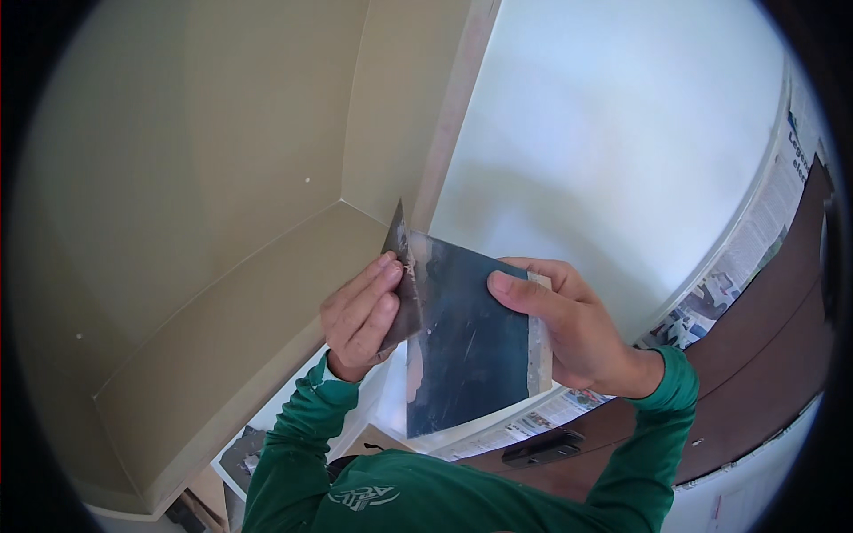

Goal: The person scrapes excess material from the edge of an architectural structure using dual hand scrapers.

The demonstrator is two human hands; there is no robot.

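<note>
My left hand point(362, 313) is closed round a small, thin metal putty blade point(399, 306), held tilted on edge. My right hand point(577, 322) grips a wider, dark blue flat metal putty blade point(466, 346) by its pale strip, thumb on the near face and fingers behind. The edge of the small blade meets the left part of the wide one, or lies just in front of it. Whitish paste bits cling along that edge. Pale smears and scratches mark the wide blade's face.
A beige recess point(240, 115) with a ledge point(258, 275) fills the left side. A pale wall point(604, 115) stands to the right, bordered by newspaper strips point(711, 302). Beyond them lies a brown wooden panel point(755, 355) with a dark handle-like piece point(544, 449).
</note>
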